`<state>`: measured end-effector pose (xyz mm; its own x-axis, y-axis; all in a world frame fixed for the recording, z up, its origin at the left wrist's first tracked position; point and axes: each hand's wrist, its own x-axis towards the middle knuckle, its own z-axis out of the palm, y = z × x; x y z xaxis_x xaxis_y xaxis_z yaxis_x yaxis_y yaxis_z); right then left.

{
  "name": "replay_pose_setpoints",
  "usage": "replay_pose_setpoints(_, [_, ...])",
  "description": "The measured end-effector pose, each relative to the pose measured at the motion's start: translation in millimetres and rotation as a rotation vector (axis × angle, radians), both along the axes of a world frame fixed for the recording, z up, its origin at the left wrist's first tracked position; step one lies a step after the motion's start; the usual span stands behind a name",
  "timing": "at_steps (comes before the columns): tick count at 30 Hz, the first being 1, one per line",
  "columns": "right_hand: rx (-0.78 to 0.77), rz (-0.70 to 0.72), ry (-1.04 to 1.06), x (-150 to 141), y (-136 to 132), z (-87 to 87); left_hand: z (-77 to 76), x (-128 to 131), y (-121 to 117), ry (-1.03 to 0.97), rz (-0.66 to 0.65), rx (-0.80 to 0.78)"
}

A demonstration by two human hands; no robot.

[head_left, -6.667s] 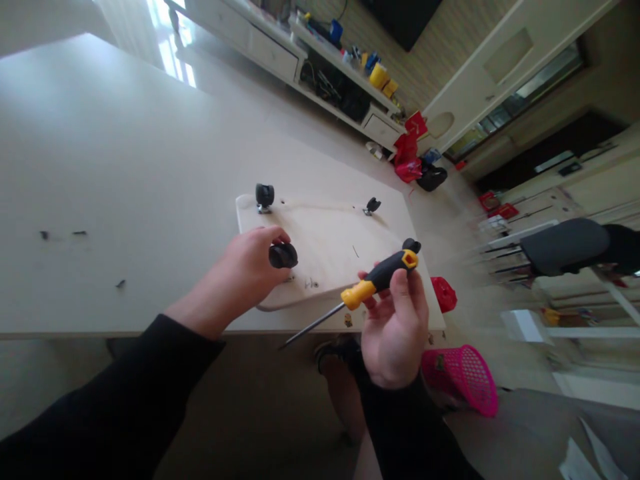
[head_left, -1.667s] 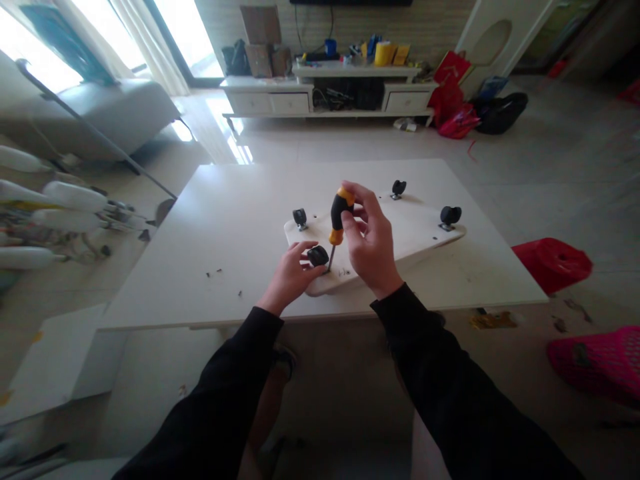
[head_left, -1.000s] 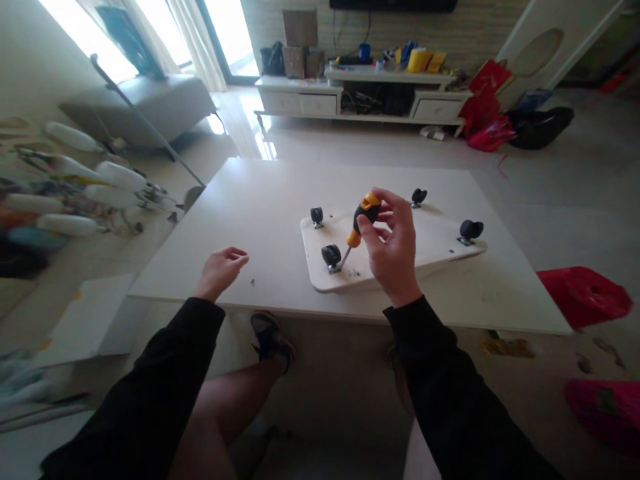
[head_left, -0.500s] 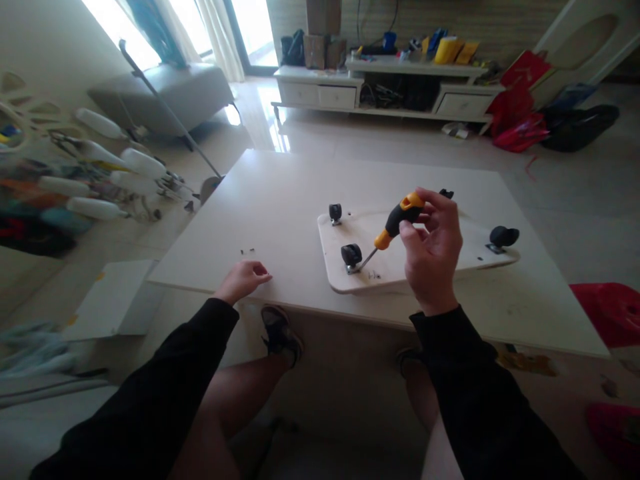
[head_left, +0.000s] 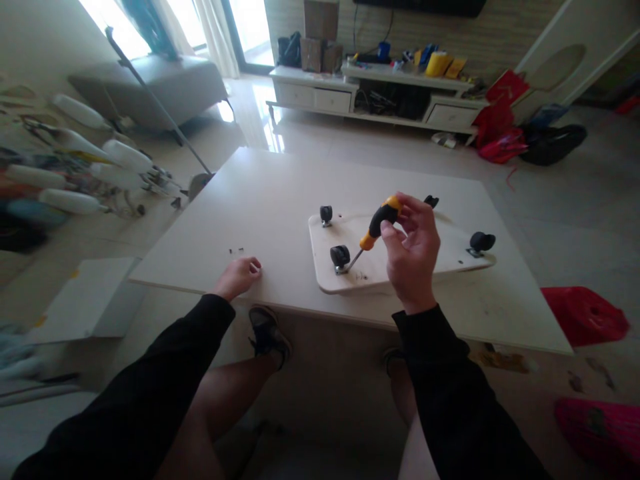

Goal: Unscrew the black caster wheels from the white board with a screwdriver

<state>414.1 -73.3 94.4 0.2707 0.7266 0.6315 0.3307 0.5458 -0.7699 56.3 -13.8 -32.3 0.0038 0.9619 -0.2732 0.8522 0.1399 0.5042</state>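
My right hand (head_left: 413, 250) grips the handle of a yellow and black screwdriver (head_left: 381, 222). The screwdriver slants down to the left, its tip at the metal plate of the nearest black caster (head_left: 340, 255). That caster stands on a pale wooden board (head_left: 373, 263) lying on the table. More casters are on the board: one at the far left corner (head_left: 326, 213), one at the right end (head_left: 481, 242) and one behind my right hand (head_left: 431, 201). My left hand (head_left: 240, 277) rests on the table with curled fingers; whatever they may hold is hidden. Small dark screws (head_left: 236, 251) lie just beyond it.
The white table (head_left: 270, 193) reaches away from my knees. On the left floor are a white box (head_left: 87, 300) and a rack with white rollers (head_left: 127, 157). Beyond the table is a low cabinet (head_left: 315, 97); a red bag (head_left: 583, 315) is at the right.
The whole view has shifted, so the table and board appear further left. My left fingers look more curled. The screwdriver tip stays at the same caster's plate.
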Motion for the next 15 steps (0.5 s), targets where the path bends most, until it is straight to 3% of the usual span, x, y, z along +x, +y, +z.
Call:
replay_pose_setpoints(5, [-0.048, -0.016, 0.04, -3, 2, 2.5, 29.0, 23, -8, -0.094, -0.011, 0.089])
replay_pose_setpoints(9, [-0.098, 0.045, 0.032, -3, 2, 2.3, 54.5, 58, -31, -0.364, -0.054, 0.1])
replay_pose_setpoints(15, [-0.101, 0.01, 0.037, -5, -2, 1.6, 66.3, 116, -55, -0.738, -0.119, 0.087])
